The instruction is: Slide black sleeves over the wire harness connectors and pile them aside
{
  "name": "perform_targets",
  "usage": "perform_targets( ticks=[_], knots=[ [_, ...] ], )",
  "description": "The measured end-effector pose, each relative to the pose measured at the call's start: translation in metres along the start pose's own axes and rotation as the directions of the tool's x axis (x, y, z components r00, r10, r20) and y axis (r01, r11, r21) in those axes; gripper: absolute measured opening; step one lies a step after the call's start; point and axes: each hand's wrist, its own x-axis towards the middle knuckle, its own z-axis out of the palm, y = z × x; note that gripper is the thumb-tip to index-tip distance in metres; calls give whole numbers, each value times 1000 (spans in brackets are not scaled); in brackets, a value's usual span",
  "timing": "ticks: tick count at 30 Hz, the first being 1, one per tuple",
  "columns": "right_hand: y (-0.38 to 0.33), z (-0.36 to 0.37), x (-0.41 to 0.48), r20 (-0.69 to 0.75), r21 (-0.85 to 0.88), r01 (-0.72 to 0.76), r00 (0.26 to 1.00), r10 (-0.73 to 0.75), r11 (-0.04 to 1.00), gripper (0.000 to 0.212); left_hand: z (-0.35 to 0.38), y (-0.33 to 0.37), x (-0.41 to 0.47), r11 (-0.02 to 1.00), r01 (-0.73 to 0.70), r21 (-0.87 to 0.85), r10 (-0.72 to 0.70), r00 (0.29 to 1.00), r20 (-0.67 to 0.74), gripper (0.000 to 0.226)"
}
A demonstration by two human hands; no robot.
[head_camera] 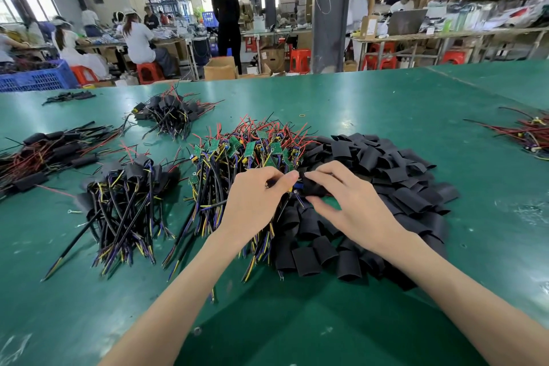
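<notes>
My left hand (258,202) pinches a wire harness at its connector end, above the pile of bare harnesses with green boards (252,154). My right hand (347,202) grips a black sleeve (312,187) between thumb and fingers, right against the left hand's fingertips. The connector itself is mostly hidden between the two hands. A big heap of loose black sleeves (386,184) lies under and right of my right hand. A pile of sleeved harnesses (127,196) lies to the left on the green table (386,104).
More sleeved bundles lie at far left (44,154) and at the back (172,113). Red-wired harnesses (528,137) sit at the right edge. Beyond the table's far edge are a blue crate (38,77), red stools, benches and several people.
</notes>
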Motion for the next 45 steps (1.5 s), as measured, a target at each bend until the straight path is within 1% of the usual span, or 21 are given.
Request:
perform_targets(
  ticks=[5,9,14,19,22,31,33,37,41,43,45],
  knots=[
    [4,2,-1,15,51,-32,999,31,998,32,2,-1,0,1000,-9,14,10,999,-31,28],
    [4,5,-2,37,91,-70,997,67,993,39,2,-2,1,999,0,-44,-1,999,-34,29],
    [2,5,-2,8,97,-70,998,69,993,33,5,0,-1,999,-7,-33,5,997,-71,29],
    [1,5,-2,19,103,-79,997,77,992,32,4,1,-1,999,-14,-29,12,997,-77,31],
    [1,4,-2,35,86,-79,996,76,993,34,4,2,-1,999,-14,-34,11,997,-80,30],
    [-5,0,1,87,-41,-32,996,36,999,36,4,1,-1,1000,-4,-28,2,996,-91,35],
    [-6,0,0,75,-18,-47,996,48,999,35,4,1,-1,999,1,-32,-4,996,-88,34],
    [-3,1,1,20,133,-112,994,110,985,33,5,1,0,1000,-3,-30,0,997,-75,29],
    [0,2,1,-3,232,-145,989,150,962,33,4,3,-1,999,-28,-26,27,999,-29,24],
    [1,3,1,3,227,-144,989,147,963,34,3,3,-1,999,-31,-35,30,999,-27,26],
    [0,3,-1,39,172,-109,994,104,979,35,2,4,-1,999,-29,-23,29,1000,-12,28]
  ],
)
